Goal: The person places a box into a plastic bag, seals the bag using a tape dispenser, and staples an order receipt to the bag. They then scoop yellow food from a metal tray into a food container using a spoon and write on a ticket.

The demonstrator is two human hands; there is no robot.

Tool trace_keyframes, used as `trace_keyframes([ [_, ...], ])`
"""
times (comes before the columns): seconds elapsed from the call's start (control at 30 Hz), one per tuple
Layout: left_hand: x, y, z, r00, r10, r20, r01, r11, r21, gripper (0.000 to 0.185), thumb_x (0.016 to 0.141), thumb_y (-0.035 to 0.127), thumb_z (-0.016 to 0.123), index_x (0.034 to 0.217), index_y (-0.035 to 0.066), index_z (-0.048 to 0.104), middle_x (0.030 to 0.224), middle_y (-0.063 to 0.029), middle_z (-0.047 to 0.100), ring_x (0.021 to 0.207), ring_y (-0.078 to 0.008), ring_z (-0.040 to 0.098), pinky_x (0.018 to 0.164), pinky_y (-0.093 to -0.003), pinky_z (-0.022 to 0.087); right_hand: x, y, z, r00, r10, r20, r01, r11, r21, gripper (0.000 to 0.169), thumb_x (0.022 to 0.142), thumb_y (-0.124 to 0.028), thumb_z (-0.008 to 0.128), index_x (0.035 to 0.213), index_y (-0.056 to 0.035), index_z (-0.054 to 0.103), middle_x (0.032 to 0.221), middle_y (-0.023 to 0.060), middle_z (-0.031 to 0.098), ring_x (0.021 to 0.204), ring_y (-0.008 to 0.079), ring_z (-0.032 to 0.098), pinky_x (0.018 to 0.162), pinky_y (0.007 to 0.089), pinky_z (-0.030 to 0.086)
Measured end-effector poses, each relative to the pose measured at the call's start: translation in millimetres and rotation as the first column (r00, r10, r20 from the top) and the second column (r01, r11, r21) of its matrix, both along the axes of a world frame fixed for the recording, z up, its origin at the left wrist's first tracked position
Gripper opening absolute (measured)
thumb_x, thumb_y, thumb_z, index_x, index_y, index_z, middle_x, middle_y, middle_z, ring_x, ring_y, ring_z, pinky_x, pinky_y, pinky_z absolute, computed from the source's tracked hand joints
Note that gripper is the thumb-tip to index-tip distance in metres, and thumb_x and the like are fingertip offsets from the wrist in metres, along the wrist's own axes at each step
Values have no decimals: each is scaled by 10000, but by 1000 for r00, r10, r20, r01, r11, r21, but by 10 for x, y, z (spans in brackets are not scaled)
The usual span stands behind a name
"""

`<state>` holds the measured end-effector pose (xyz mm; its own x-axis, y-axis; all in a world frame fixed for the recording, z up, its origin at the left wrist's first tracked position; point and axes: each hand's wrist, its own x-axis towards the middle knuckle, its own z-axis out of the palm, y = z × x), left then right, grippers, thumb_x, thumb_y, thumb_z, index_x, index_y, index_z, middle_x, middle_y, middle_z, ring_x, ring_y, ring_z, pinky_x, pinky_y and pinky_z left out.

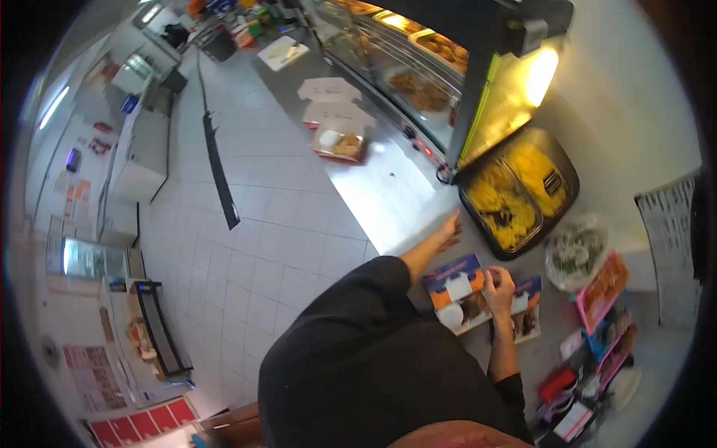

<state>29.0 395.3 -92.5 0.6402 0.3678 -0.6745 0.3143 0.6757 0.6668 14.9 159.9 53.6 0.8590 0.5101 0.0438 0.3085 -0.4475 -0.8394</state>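
My left hand (450, 232) reaches over the steel counter, fingers extended, near a black tray of yellow rice (507, 215); nothing shows in it. My right hand (499, 285) is at the right edge of an open printed food box (456, 288) with a white round tub and food inside; its fingers are bent, and whether they grip the box cannot be told. Partly behind that wrist stands a second open printed box (526, 313) with food. Farther along the counter, an open red-and-white box (341, 148) holds a white tub and fried pieces.
A heated glass display cabinet (414, 73) with trays of fried food borders the counter. At the right are a plastic-wrapped bowl of greens (577, 252), a pink-rimmed tray (602, 291) and a red item (557, 383). A white cutting board (283, 53) lies at the far end.
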Motion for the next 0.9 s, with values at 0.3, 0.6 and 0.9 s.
trace_keyframes([
  [0.3, 740, -348, 587, 963, 242, 122, -254, 963, 89, 392, 1005, 419, 453, 928, 52, 570, 680, -32, 550, 595, -152, 562, 553, -300, 476, 198, 66, -287, 277, 249, -928, 487, 796, 359, 656, 924, -529, 570, 1369, -69, 423, 1191, 142, 605, 1030, 269, 617, 902, 403, 498],
  [0.6, 802, -291, 2062, 822, -35, 569, -40, 992, 119, 408, 1022, 375, 453, 1256, 45, 509, 1145, -91, 580, 990, -191, 606, 835, -343, 506, 1473, 238, 905, 601, 413, -684, 723, 83, 686, 461, 975, -393, 539, 1233, -11, 540, 1295, 167, 544, 1303, 316, 445, 1126, 420, 357],
  [0.9, 582, -318, 896, 985, 15, 170, -76, 930, 360, 326, 986, 315, 523, 1183, 54, 517, 1119, -50, 541, 1012, -147, 492, 866, -295, 407, 3278, 232, 2027, 729, 347, -590, 649, -75, 757, 512, 1027, -309, 418, 1322, 110, 396, 1362, 273, 465, 1341, 454, 353, 1154, 495, 322],
])
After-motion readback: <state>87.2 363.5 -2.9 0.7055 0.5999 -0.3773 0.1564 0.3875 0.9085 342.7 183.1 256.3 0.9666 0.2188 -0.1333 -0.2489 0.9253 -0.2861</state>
